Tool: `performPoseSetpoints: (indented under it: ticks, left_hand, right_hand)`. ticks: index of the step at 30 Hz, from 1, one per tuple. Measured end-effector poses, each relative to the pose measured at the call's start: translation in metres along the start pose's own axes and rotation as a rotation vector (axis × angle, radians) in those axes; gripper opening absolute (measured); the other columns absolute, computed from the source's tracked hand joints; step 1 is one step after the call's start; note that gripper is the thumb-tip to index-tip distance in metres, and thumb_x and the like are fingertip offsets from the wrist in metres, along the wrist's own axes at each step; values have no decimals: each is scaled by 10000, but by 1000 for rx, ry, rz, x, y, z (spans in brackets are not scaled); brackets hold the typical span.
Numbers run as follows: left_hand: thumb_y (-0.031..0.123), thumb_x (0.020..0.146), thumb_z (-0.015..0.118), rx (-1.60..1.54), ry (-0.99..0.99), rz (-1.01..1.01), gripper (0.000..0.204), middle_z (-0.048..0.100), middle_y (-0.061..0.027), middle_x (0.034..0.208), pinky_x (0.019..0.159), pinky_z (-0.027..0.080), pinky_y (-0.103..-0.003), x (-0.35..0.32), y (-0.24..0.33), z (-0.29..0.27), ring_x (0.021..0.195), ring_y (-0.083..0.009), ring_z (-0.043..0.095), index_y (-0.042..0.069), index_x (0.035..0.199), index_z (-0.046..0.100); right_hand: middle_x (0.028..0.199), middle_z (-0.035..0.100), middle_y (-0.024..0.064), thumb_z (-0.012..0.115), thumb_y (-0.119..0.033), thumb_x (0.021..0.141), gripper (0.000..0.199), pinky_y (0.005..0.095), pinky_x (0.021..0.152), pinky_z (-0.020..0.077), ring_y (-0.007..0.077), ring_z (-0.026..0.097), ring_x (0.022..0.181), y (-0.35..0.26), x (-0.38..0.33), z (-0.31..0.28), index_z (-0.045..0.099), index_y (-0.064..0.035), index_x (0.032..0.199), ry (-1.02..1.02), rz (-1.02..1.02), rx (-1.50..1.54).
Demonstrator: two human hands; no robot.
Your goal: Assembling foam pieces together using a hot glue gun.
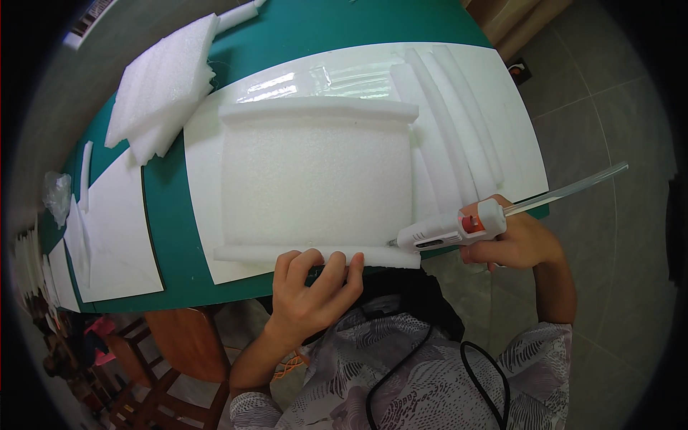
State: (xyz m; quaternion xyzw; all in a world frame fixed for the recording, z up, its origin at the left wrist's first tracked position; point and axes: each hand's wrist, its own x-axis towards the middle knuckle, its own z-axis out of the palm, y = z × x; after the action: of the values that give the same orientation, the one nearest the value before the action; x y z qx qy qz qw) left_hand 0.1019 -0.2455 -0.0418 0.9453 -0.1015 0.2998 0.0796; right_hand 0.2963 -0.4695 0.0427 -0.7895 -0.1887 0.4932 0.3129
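The large white foam sheet [315,175] lies flat mid-table; it looks light, soft, easily dented. Left hand [312,290] fingers press, uncurled, on the white foam strip [315,256] along the sheet's near edge. Right hand [512,240] is clenched around a white glue gun [448,229] at the sheet's near right corner.

The person wears a short-sleeved shirt [401,373] in grey and white, printed all over with a fine leaf-like line pattern; the sleeves end above the elbows, leaving both forearms bare; no rings, watch or bracelets show on the left hand [313,290] or the right hand [516,240].
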Motion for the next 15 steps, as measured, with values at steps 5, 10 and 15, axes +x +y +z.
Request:
performPoseSetpoints:
  ticks: [5, 10, 15]
  left_hand:
    - [77, 666, 710, 0, 3, 2, 223, 561, 7, 908, 650, 435, -340, 0, 0, 0, 783, -183, 509, 148, 877, 714]
    - [79, 667, 710, 2, 6, 3, 224, 561, 7, 910, 653, 432, -338, -2, -1, 2, 792, -185, 508, 148, 880, 714]
    - [75, 667, 706, -1, 0, 1, 224, 561, 7, 913, 653, 429, -338, -3, -1, -1, 795, -187, 506, 147, 879, 713]
  right_hand:
    - [701, 634, 80, 728, -123, 726, 274, 276, 494, 495, 150, 617, 576, -1, 1, 0, 656, 13, 951, -50, -105, -8]
    - [611, 608, 78, 688, -128, 757, 164, 287, 468, 442, 151, 599, 523, -3, -4, -4, 658, 10, 841, -42, -277, -89]
    - [617, 610, 89, 688, -135, 747, 174, 296, 476, 428, 154, 566, 499, -13, -10, -3, 654, 9, 838, -20, -212, -66]
